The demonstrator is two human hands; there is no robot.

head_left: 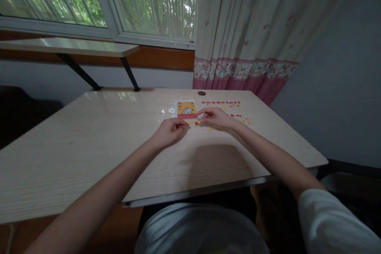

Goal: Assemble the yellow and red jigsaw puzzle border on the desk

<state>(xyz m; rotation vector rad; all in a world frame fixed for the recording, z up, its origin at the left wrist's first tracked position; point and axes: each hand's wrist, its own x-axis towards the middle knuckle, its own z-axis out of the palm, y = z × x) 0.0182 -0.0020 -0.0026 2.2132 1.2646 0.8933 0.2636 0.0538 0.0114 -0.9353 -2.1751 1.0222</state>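
Both my arms reach out over a light wooden desk (89, 143). My left hand (169, 131) is curled, its fingertips pinched together near a small yellow piece I cannot make out. My right hand (214, 118) is also closed in a pinch, fingertips at the lower edge of a yellow and red card (186, 110) that lies flat on the desk. A clear sheet with small red and yellow stickers (226, 108) lies under and beyond my right hand.
A round cable hole (201, 93) sits near the desk's far edge. Behind stand a window (119, 0), a wall shelf on black brackets (68, 47) and a flowered curtain (247, 39). The desk's right edge drops off near a grey wall (342, 87).
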